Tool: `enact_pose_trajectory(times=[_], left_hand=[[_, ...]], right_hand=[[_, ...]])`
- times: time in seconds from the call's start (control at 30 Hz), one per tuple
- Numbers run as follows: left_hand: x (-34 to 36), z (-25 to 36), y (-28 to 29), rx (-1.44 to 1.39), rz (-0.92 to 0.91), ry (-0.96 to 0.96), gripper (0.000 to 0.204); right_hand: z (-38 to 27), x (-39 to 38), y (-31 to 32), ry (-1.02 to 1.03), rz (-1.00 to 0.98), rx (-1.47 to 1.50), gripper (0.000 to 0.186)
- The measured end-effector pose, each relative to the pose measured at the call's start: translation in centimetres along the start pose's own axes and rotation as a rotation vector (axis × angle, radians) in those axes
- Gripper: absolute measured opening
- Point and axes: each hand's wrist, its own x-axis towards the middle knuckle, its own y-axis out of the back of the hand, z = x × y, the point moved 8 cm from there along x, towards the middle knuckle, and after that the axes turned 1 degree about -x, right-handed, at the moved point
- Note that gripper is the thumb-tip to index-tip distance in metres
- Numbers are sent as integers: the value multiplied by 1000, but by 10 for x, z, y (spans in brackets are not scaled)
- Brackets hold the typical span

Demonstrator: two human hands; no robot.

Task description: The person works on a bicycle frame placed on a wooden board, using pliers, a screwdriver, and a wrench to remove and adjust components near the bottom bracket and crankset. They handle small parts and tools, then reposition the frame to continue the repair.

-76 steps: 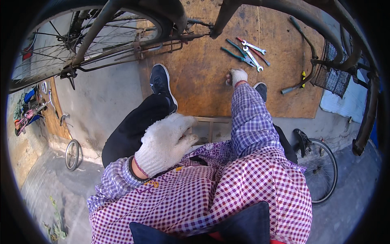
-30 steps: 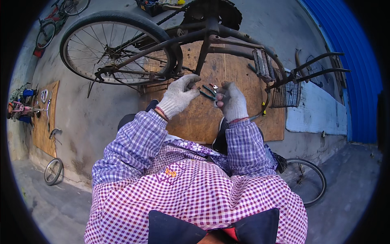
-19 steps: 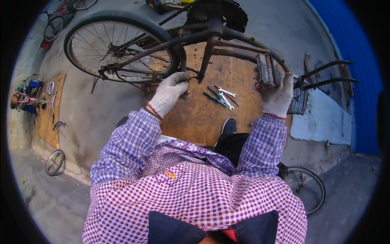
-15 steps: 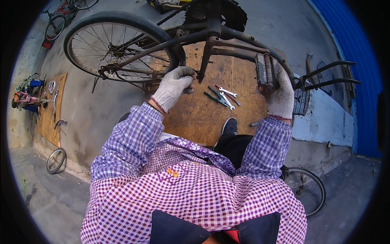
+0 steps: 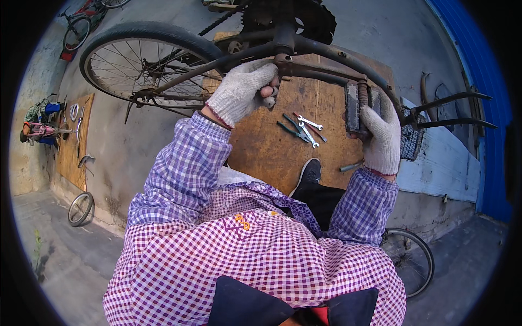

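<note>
An old rusty bicycle frame (image 5: pixel 321 51) with a rear wheel (image 5: pixel 155 32) spans the upper part of the view. My left hand (image 5: pixel 239 92), in a white knit glove with bare fingertips, is closed beside a short frame tube below the crank axle. It covers the tube's lower end, and what its fingers hold is hidden. My gloved right hand (image 5: pixel 383 136) grips a worn block pedal (image 5: pixel 353 108), thumb in front and fingers behind. The crank arm (image 5: pixel 321 72) runs from the axle to this pedal. The chainwheel (image 5: pixel 315 24) shows at the top.
Pliers (image 5: pixel 292 129) and wrenches (image 5: pixel 308 133) lie together on a wooden board (image 5: pixel 255 155). A metal tube (image 5: pixel 350 167) lies near my shoe (image 5: pixel 310 173). A pale panel (image 5: pixel 440 168) and metal basket (image 5: pixel 409 138) are at right; a loose wheel (image 5: pixel 410 261) sits lower right.
My left hand has moved up and right onto the short tube, covering its end. My right hand has shifted lower on the pedal, its thumb now showing in front.
</note>
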Motion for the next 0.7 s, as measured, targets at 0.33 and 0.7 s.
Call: enact_pose_trajectory(times=[0.33, 0.7], left_hand=[[-25, 18, -38, 45, -58, -25, 23], [-12, 8, -80, 109, -107, -68, 21]], right_hand=[[-14, -11, 49, 120, -95, 147, 73], [68, 13, 14, -18, -210, 279, 52]])
